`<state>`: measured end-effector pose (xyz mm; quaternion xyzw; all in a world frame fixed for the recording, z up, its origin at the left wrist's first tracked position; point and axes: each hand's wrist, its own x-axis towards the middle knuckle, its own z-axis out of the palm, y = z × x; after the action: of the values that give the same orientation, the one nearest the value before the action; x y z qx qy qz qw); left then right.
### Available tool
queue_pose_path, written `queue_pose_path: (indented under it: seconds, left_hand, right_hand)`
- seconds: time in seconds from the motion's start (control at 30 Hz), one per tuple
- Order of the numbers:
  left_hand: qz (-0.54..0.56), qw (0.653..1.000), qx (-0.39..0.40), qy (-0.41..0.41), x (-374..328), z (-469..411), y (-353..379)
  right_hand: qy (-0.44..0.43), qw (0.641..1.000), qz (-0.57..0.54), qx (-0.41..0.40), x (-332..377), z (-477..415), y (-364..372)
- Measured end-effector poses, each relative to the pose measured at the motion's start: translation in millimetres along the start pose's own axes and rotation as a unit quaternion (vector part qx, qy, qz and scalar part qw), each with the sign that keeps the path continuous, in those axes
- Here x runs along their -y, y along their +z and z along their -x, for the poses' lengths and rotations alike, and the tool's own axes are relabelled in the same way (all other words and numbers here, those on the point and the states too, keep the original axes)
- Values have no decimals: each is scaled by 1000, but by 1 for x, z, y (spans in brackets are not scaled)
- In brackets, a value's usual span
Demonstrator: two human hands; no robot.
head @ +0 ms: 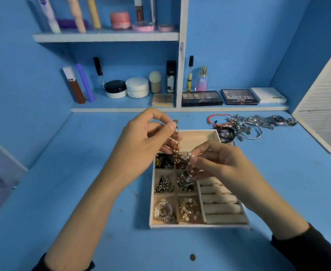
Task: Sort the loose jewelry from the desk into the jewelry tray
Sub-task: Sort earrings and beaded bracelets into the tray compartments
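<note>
Two bare hands work above the far half of a compartmented jewelry tray (180,226) that sits on a blue desk (82,192). The left hand (141,145) pinches the top of a gold chain (175,141) between thumb and forefinger, its other fingers curled beneath. The chain hangs near vertical, long axis running from the raised clasp down toward the tray's upper small compartments. The right hand (221,163) pinches a pearl-beaded strand (190,163) at the fingertips, just beside the chain's lower end; whether the two pieces are joined or tangled cannot be told. Both hands and forearms cover part of the tray's far compartments and the upper ring rolls (222,210). Six small compartments on the tray's left side already hold mixed pieces. A heap of loose jewelry (244,126), including a red cord bracelet (219,117), silver bangles and a watch (278,120), lies on the desk beyond the tray's far right corner, some dark pieces touching its rim. A low shelf (180,110) behind carries cosmetics and eyeshadow palettes (201,97). A small brown spot (192,257) marks the near desk.
</note>
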<state>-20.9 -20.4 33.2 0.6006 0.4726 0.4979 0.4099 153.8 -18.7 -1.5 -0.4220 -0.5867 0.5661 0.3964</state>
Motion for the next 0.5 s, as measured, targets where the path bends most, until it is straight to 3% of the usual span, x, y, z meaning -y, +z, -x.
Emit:
queue_pose_path:
  seconds: [0.2,0.5]
  left_hand:
    - [-15,999,0,-31,15,15,-5]
    - [-60,997,4,-57,34,29,-8]
  right_hand:
    - [-43,969,243,-17,-6,6,8]
    - [-72,964,251,-43,-4,7,8]
